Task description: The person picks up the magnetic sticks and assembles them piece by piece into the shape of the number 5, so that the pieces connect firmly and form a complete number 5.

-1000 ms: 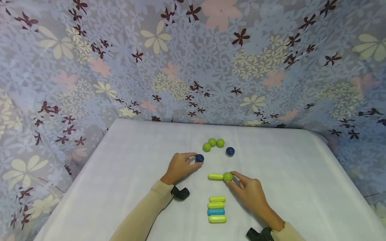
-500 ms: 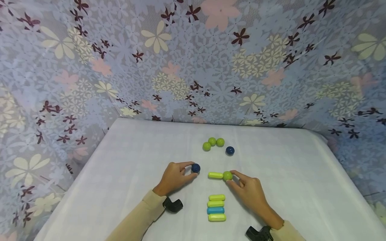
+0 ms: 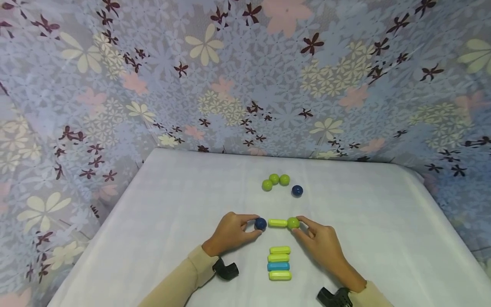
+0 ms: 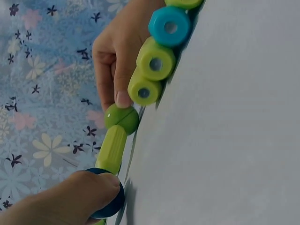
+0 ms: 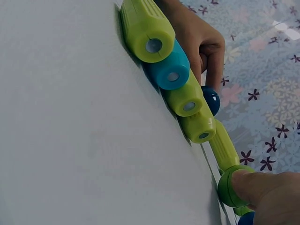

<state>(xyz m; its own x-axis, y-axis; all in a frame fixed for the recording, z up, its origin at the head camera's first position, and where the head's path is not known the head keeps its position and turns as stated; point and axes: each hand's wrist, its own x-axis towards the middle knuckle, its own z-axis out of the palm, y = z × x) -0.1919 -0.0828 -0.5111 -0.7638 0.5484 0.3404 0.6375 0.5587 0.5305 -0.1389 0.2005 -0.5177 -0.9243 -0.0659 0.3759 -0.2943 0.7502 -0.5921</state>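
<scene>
In the head view, a yellow-green rod (image 3: 278, 223) lies crosswise on the white table, its right end against a green ball (image 3: 293, 223). Thumb and forefinger of my right hand (image 3: 321, 246) pinch that ball. My left hand (image 3: 230, 233) holds a dark blue ball (image 3: 260, 224) the same way, right at the rod's left end. In the left wrist view the thumb covers part of the blue ball (image 4: 115, 206), which overlaps the rod (image 4: 111, 149). The right wrist view has my thumb pressed on the green ball (image 5: 227, 188), joined to the rod (image 5: 224, 147).
Nearer the body lies a row of short rods, yellow-green (image 3: 280, 275) except for one blue rod (image 3: 278, 266), with metal-looking dots in their ends. Behind the hands sit three green balls (image 3: 274, 179) and another dark blue ball (image 3: 297, 191). A flowered cloth (image 3: 245, 85) hangs behind the table.
My left hand has brought the dark blue ball toward the body, then right, up to the rod's left end. The right hand keeps its pinch on the green ball; the view shifts slightly.
</scene>
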